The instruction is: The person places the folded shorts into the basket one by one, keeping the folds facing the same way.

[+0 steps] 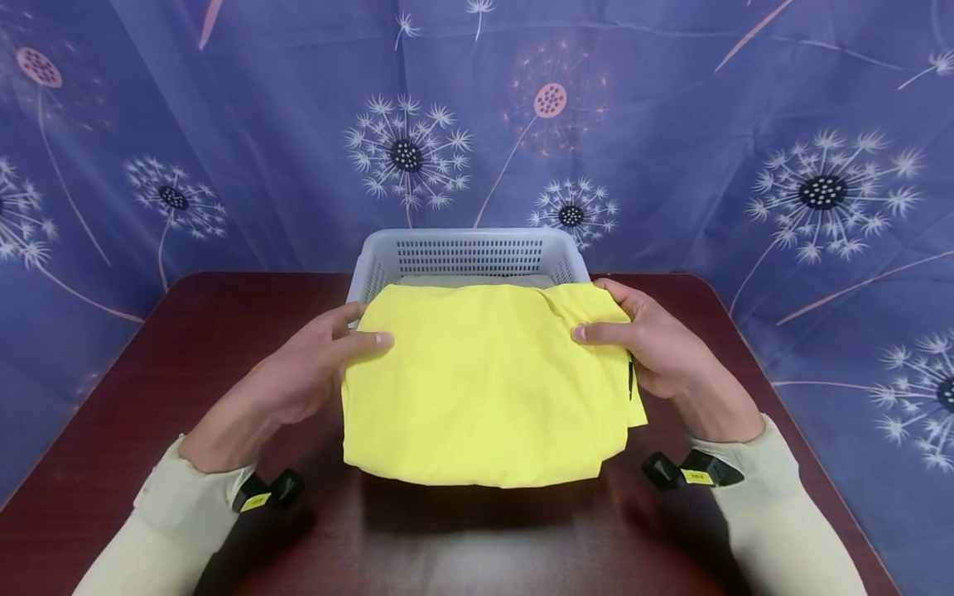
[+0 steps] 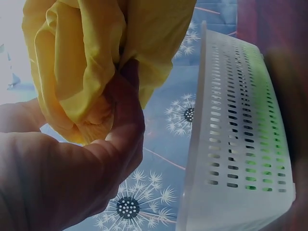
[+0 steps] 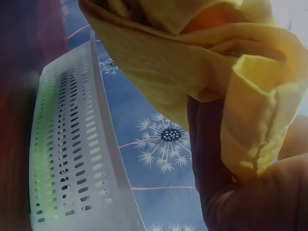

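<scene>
A folded yellow cloth garment is held up between both hands in the head view, in front of a basket. My left hand grips its left edge, thumb on top and fingers underneath. At the right edge my right hand pinches it the same way. Layered folds of the yellow garment bunch between thumb and fingers in the left wrist view. In the right wrist view, a rolled edge of the garment sticks out beside the fingers. What kind of garment it is I cannot tell.
A pale plastic basket with slotted walls stands behind the garment, on the dark red table. Grey cloth lies inside it, and something green shows through its slots. A blue dandelion-print curtain hangs around the table.
</scene>
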Tool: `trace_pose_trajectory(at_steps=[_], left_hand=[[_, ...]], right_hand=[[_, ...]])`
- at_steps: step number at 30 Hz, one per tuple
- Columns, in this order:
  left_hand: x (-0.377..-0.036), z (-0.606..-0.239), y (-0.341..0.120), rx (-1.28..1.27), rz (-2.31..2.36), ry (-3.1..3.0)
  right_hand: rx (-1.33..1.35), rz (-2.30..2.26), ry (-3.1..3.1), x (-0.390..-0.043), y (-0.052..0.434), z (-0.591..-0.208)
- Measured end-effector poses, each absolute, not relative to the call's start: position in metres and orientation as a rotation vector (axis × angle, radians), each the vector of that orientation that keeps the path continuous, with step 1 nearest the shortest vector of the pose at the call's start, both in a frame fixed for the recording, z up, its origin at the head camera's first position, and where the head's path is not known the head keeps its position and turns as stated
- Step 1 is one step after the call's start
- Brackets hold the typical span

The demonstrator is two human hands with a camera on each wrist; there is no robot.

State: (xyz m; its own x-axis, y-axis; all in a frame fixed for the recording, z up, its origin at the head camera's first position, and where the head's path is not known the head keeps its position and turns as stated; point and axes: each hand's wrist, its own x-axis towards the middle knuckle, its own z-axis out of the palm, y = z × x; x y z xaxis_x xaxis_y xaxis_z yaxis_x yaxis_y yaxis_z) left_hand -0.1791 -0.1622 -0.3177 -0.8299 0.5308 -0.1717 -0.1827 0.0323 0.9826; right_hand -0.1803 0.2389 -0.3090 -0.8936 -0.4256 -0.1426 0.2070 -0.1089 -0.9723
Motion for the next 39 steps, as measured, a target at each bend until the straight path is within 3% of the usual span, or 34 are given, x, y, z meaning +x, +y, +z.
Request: trace_pose_trajectory(at_steps=[39], left_hand=[[-0.235,-0.317,-0.148,0.236,2.125,1.603]], right_hand=[[0.091,-2.137,1.682,-0.246,0.233,-0.305]])
